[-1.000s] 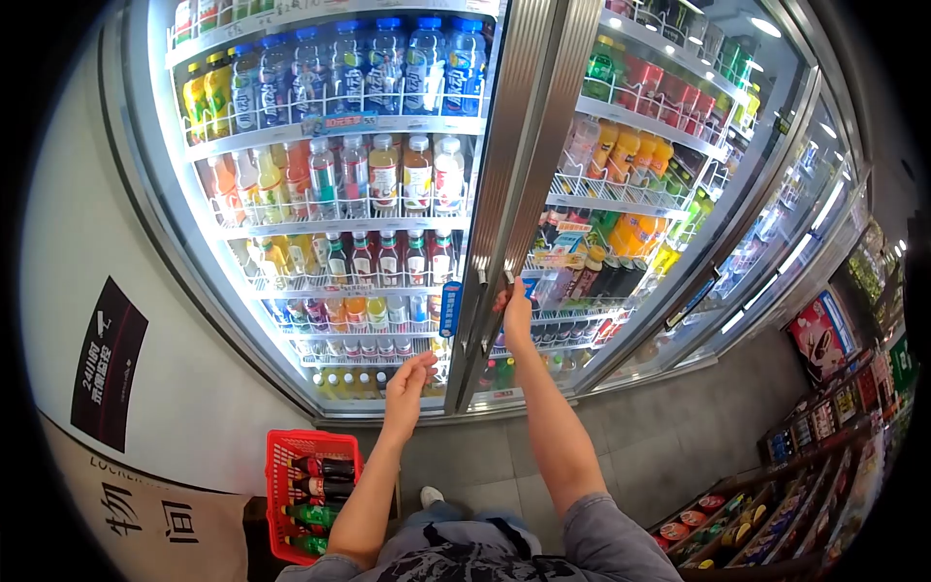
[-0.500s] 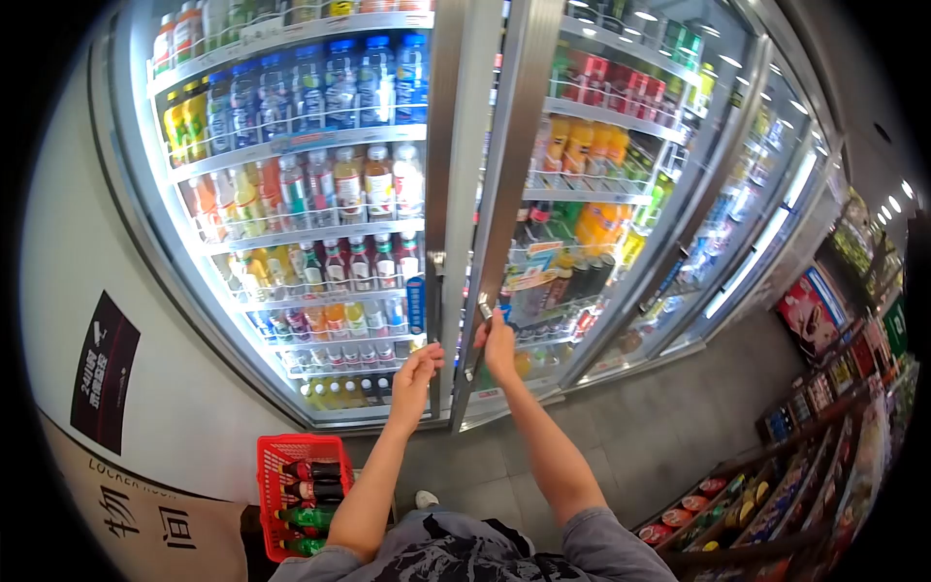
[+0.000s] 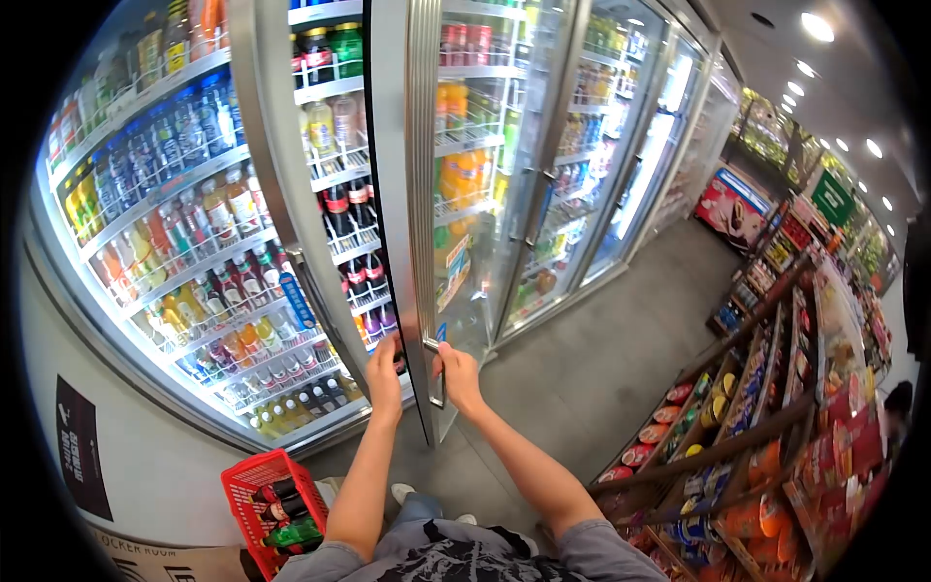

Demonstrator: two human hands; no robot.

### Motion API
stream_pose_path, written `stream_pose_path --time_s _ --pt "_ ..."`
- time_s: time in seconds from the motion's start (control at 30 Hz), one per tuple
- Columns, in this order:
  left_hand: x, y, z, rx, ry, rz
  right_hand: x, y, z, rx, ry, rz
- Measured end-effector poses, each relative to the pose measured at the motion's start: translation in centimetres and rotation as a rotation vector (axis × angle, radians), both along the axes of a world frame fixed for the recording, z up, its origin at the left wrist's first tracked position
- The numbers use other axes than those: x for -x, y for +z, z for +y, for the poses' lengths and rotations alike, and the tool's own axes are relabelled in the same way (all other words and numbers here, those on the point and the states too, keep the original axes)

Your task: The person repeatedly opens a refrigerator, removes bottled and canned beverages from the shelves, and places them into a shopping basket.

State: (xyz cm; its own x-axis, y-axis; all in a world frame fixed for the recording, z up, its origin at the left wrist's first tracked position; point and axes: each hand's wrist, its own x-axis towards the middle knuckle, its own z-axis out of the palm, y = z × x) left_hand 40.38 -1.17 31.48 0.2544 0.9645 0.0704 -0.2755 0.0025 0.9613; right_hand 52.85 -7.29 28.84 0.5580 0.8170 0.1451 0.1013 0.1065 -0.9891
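Note:
My right hand (image 3: 456,376) is closed round the metal handle (image 3: 435,388) on the edge of a glass fridge door (image 3: 419,223), which stands partly open. My left hand (image 3: 385,373) is at the inner side of that door's edge, with its fingers close to or against it; how far they are bent is partly hidden. Through the gap, shelves with dark bottles (image 3: 357,209) show behind the door. Left of the gap is a shut fridge door (image 3: 291,233) with a blue label.
A red basket (image 3: 231,492) with several bottles stands on the floor at lower left. More glass fridge doors (image 3: 572,165) run off to the right. Slanted snack racks (image 3: 747,441) fill the lower right, and part of a person shows at the far right edge.
The door held by my right hand has swung outward, showing the shelves behind it. My left hand has moved up to the door's edge. The view has turned to the right.

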Motion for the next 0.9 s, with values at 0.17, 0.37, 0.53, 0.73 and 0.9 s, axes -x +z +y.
stream_pose_path --time_s 0.17,0.37,0.53,0.73,0.9 --pt "-3.1 -0.8 -4.4 -0.024 -0.102 -0.091 -0.8 2.8 -7.1 -0.227 -0.496 -0.204" --pt "-7.8 -0.9 -9.7 -0.033 -0.340 -0.107 -2.4 4.1 -13.0 -0.613 -0.419 -0.477" --pt "-12.0 -2.2 -13.1 0.150 -0.605 -0.234 -3.9 5.2 -14.6 -0.565 -0.423 -0.480" --pt "-14.8 5.0 -15.9 0.329 -0.966 -0.180 -7.8 5.8 -14.0 -0.513 -0.591 -0.292" --pt "-16.7 0.0 -9.6 0.218 -0.990 -0.182 -11.4 5.1 -11.5 -0.417 -0.523 -0.111"
